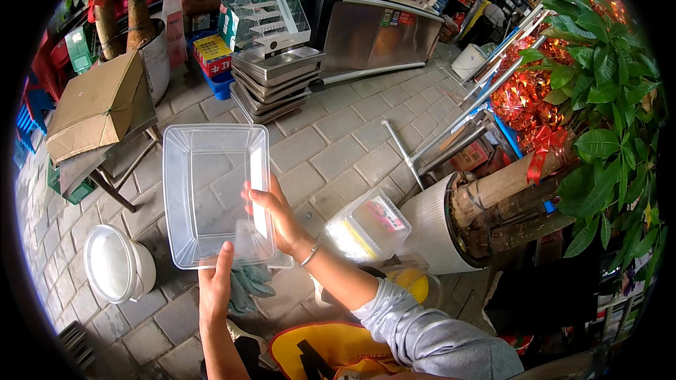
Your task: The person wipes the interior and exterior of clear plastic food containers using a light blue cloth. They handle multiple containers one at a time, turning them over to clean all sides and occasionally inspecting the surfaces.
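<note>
Fingers of the left hand (213, 288) pinch the near rim of a clear rectangular plastic container (211, 193), thumb up on its wall; the right hand (276, 217) clasps its right rim. The empty, see-through container hangs tilted above grey paving stones (338, 148).

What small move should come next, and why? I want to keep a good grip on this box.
Probably slide the left hand further up the near rim. The clear plastic box is held up over the paving, the right hand gripping its right wall, while the left touches only the near edge beside a blue cloth.
</note>
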A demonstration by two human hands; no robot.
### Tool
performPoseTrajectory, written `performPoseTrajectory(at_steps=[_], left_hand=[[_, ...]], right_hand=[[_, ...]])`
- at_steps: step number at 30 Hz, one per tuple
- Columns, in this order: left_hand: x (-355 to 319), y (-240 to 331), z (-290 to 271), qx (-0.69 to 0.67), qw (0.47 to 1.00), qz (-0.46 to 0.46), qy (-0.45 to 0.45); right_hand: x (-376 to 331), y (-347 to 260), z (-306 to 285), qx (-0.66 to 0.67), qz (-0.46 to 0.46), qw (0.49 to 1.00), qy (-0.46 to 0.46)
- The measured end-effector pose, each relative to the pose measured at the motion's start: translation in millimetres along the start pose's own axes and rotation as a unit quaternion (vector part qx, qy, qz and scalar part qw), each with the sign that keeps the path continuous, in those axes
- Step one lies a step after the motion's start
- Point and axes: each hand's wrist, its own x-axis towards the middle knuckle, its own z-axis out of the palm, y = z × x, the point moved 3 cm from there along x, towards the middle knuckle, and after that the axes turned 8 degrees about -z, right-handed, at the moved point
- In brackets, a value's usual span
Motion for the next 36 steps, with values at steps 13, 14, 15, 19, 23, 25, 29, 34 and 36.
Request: performPoseTrajectory(at_steps=[13,14,15,19,23,25,29,34,36], left_hand=[[7.4,1.3,-16.1,-0.035,0.997,0.073,-0.011],[4.2,4.9,-22.6,-0.016,0.997,0.068,0.018],[9.0,4.4,-29.0,-0.002,0.999,0.026,0.038],[12.7,9.5,-54.2,0.288,0.934,0.059,0.202],[5.3,15.2,-65.3,0.295,0.929,0.107,0.197],[6.4,12.7,-70.7,0.282,0.939,0.087,0.176],[7.8,9.6,-73.7,0.199,0.952,0.086,0.215],[7.8,13.0,-74.3,0.097,0.96,0.094,0.245],[9.8,12.7,-88.6,-0.001,0.969,0.058,0.242]], right_hand=[[9.2,1.3,10.7,-0.049,-0.032,0.997,-0.054],[7.3,1.7,8.6,-0.1,-0.088,0.991,-0.035],[8.6,-3.1,2.6,-0.151,-0.141,0.978,-0.017],[-0.2,-46.3,-7.5,-0.487,-0.409,0.767,0.083],[-6.2,-47.6,0.4,-0.731,-0.376,0.568,-0.039],[-5.9,-36.6,-4.2,-0.789,-0.311,0.516,-0.116],[-6.9,-21.0,-17.0,-0.768,-0.282,0.549,-0.17],[-6.9,-30.7,-7.8,-0.658,-0.306,0.655,-0.21],[-3.0,-33.2,-6.9,-0.664,-0.335,0.64,-0.19]])
